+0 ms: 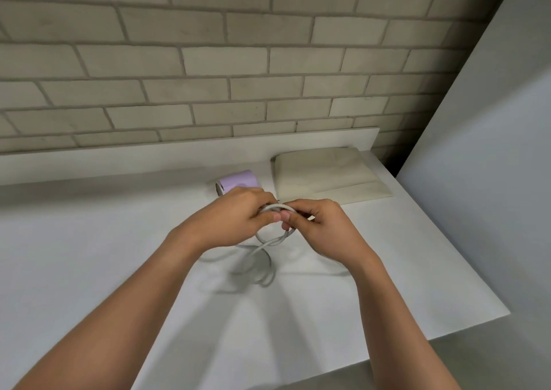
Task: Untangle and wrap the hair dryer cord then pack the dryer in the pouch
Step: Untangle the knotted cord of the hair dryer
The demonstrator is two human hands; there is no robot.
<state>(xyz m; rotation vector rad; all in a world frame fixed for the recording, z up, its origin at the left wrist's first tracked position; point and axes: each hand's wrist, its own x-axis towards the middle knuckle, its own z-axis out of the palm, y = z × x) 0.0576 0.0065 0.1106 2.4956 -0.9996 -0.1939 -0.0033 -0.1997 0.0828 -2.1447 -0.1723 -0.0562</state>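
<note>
A lilac hair dryer point(238, 178) lies on the white counter point(89, 255), mostly hidden behind my left hand point(235, 219). Its pale grey cord point(262, 267) runs in tangled loops from between my hands down onto the counter. Both hands hold a loop of the cord just above the surface. My left hand grips it from the left. My right hand point(319, 225) pinches it from the right, thumbs nearly touching. A flat cream pouch point(328, 178) lies to the right of the dryer, near the wall.
A brick-pattern wall point(208, 61) with a low white ledge backs the counter. A plain grey wall point(492, 166) closes the right side. The counter's front edge point(387, 357) and right edge drop off close to my right arm.
</note>
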